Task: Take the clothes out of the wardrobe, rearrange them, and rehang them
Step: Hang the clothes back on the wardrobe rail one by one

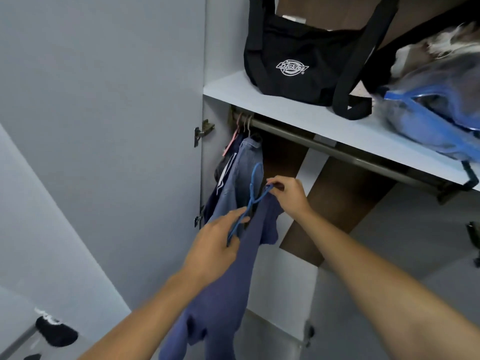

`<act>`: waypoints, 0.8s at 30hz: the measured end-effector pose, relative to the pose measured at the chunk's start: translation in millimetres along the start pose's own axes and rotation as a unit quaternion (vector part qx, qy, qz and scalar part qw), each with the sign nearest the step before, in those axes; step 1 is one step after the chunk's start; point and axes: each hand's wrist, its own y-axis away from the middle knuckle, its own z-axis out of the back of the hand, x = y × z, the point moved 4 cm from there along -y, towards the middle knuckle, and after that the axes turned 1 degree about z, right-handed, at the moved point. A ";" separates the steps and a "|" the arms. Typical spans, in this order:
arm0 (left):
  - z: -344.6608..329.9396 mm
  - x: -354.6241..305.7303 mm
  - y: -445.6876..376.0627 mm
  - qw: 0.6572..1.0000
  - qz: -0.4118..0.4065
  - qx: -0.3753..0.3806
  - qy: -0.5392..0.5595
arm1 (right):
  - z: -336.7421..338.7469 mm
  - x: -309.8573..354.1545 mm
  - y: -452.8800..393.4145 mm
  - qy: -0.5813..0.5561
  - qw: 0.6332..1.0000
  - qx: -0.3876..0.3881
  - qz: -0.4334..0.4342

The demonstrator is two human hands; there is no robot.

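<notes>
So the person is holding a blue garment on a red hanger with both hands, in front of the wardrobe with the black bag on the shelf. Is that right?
Nearly. The hanger is blue, not red, as the head view shows. The rest holds: the left hand and right hand both grip the hanger with the blue garment on it, in front of the wardrobe, with the black bag on the shelf.

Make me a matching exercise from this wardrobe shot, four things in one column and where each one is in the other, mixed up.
1. blue hanger
2. black bag
3. denim shirt
4. clear storage bag

A. hanging on the rail, far left
B. right end of the shelf
C. held in both hands with the purple garment
D. left part of the shelf

Pairs: 1-C, 2-D, 3-A, 4-B
</notes>
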 end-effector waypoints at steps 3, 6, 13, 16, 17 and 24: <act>-2.7 15.5 -37.8 1.000 -0.005 -0.011 -0.016 | -11.4 -15.7 -30.3 0.016 1.000 -0.003 -0.005; -8.8 33.1 -79.3 0.999 -0.007 -0.022 -0.023 | -20.7 -37.5 -61.7 0.018 1.000 -0.004 -0.010; -32.7 77.2 -169.4 0.998 0.007 -0.050 -0.035 | -45.3 -94.2 -132.9 -0.057 0.998 0.010 -0.031; -41.6 91.8 -200.2 0.997 0.008 -0.058 -0.057 | -55.0 -112.5 -152.4 -0.086 0.995 0.030 -0.037; -43.7 95.4 -209.7 0.996 0.007 -0.060 -0.065 | -58.2 -119.2 -157.9 -0.093 0.994 0.037 -0.042; -45.1 109.3 -271.3 0.989 -0.019 -0.074 -0.124 | -67.9 -133.6 -202.7 -0.135 0.989 0.020 -0.056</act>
